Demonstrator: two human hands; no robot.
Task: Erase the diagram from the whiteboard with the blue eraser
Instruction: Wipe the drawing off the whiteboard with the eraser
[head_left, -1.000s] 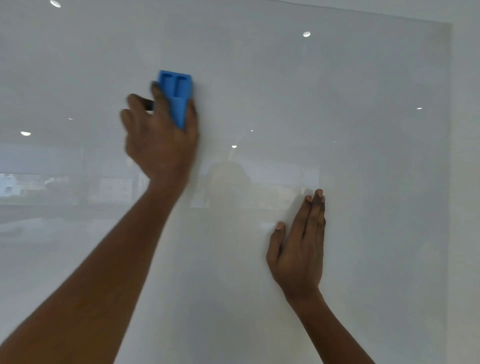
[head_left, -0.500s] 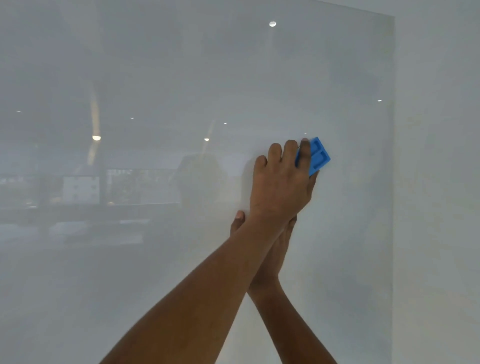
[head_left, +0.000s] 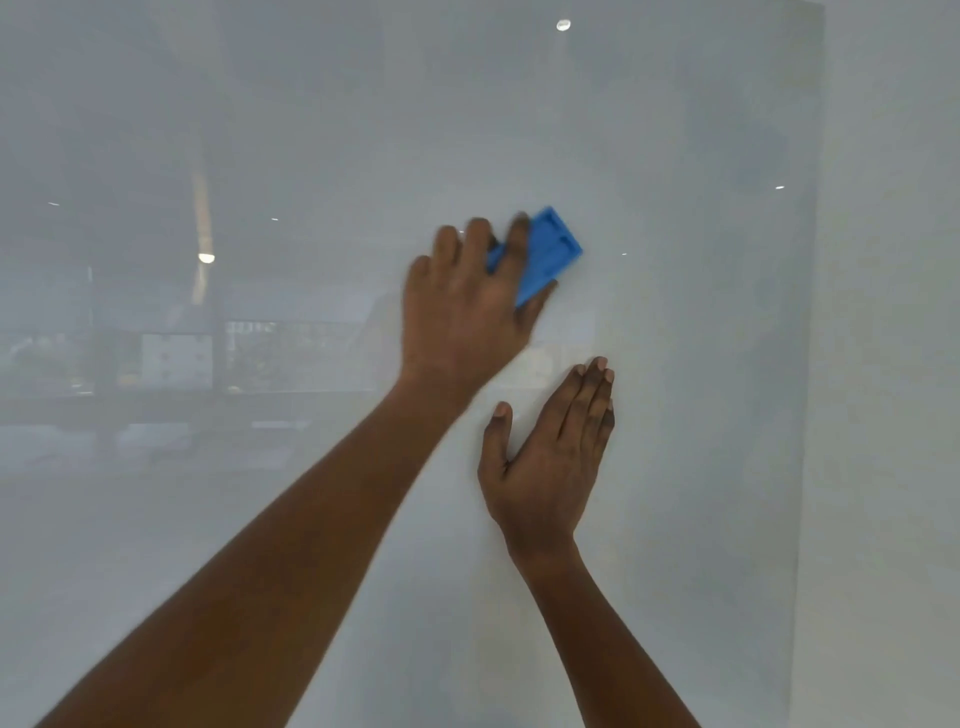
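The left hand (head_left: 467, 306) is closed around the blue eraser (head_left: 545, 254), fingers curled over its back and the thumb tucked under its lower edge, pressing it flat against the whiteboard (head_left: 675, 130). The eraser sits tilted, its free corner pointing up and to the right, just above and a little left of the right hand (head_left: 545, 467). That right hand holds nothing: it lies open and flat on the board below the eraser, fingers straight and close together, thumb spread to the side, apparently bracing. The eraser looks like a light, rigid moulded plastic block with ribbed recesses on its back; the wiping face is hidden against the board, so whether it is felt or foam cannot be told. It should slide easily on the glossy surface, so a pinch across its long sides with the palm pushing from behind seems the right hold, much as it is held here. The board around the eraser shows only reflections of ceiling lights and a room; no diagram marks are visible, so the wiping appears close to finished, though faint residue could be lost in the glare.
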